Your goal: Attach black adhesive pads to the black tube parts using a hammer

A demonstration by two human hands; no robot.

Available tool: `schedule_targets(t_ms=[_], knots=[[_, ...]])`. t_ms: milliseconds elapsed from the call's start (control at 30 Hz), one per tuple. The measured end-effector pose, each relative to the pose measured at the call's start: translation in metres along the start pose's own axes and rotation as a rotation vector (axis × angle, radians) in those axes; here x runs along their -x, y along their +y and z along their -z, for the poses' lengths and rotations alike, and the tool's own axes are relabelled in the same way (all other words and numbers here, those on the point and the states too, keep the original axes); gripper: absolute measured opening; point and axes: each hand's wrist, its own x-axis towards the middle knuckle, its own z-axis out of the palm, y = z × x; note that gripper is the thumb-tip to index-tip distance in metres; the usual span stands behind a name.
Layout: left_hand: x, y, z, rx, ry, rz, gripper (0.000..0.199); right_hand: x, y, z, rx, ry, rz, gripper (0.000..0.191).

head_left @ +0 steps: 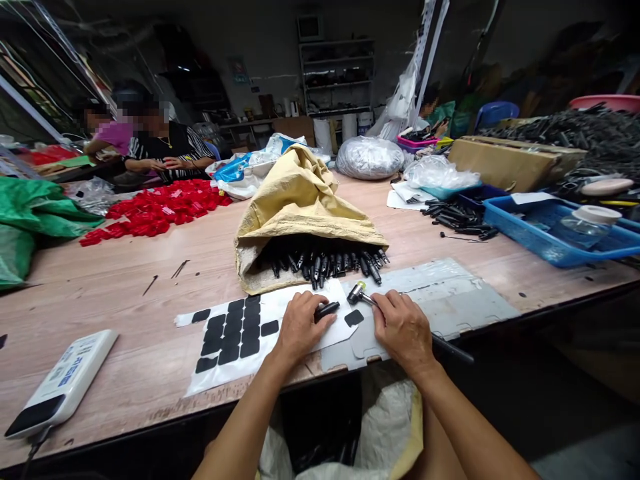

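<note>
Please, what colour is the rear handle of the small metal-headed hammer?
The hammer's rear handle is black; it shows best in the head view.

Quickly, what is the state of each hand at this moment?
Left hand: closed, holding a black part.
Right hand: closed around the handle of a hammer.

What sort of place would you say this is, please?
Probably a small assembly workshop: a yellow sack holds many black parts, red pieces lie heaped nearby, and the right hand grips a hammer.
</note>
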Motion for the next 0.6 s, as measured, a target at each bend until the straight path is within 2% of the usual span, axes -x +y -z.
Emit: schedule_targets(t_ms=[167, 300, 400, 500, 600], knots=[[-0.001, -0.009, 0.0, 0.177, 0.006, 0.054, 0.016, -0.003, 0.005, -0.002, -0.032, -0.02, 0.021, 0.021], [-0.001, -0.01, 0.002, 0.215, -0.002, 0.066, 0.015, -0.005, 0.005, 0.003, -0.206, 0.022, 0.001, 0.025], [-0.001, -0.008, 0.002, 0.225, 0.0, 0.075, 0.015, -0.004, -0.004, 0.012, -0.406, 0.062, -0.028, 0.028], [-0.001, -0.007, 0.003, 0.24, -0.006, 0.093, 0.014, -0.002, -0.018, 0.018, -0.54, 0.014, -0.022, 0.029], [-0.002, -0.005, 0.004, 0.25, -0.016, 0.115, 0.015, 0.001, -0.031, 0.02, -0.583, -0.02, -0.018, 0.03]])
